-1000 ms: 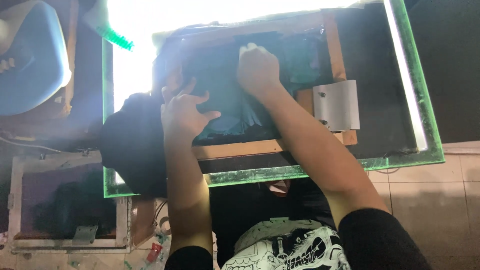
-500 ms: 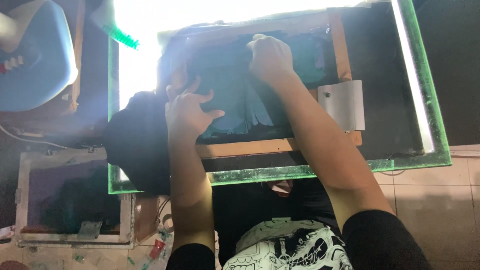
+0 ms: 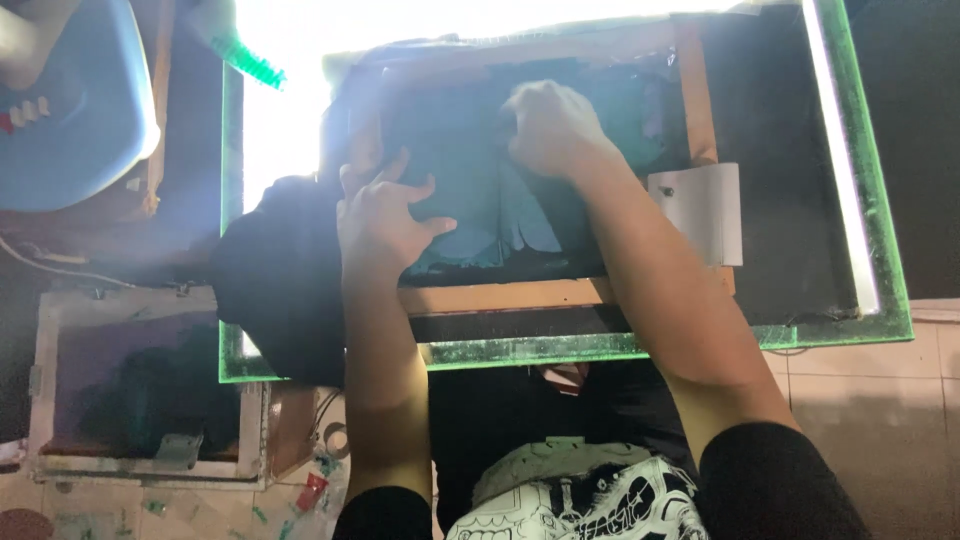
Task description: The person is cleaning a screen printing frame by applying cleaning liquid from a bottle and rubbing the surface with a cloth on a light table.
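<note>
Pressing on the dark mesh of the wooden-framed screen (image 3: 520, 295), which lies on the lit glass table (image 3: 700, 340), carries some risk. The right hand (image 3: 548, 128) is clenched into a fist on the mesh near the screen's far edge; whether anything is held inside the fist cannot be told. The left hand (image 3: 385, 222) is spread, fingers released, flat on the mesh at the screen's left edge, just beside a black cloth (image 3: 275, 275) draped over the table's left edge. It is judged that hard rubbing could tear or stretch the mesh, and that the frame could slide on the glass if the left hand's pressure eased. A metal hinge clamp (image 3: 700, 210) is fixed at the frame's right edge. A blue basin (image 3: 70, 120) is seen beyond the table's far-left corner; its contents cannot be made out. A second framed screen (image 3: 140, 400) lies below the table's near-left corner.
</note>
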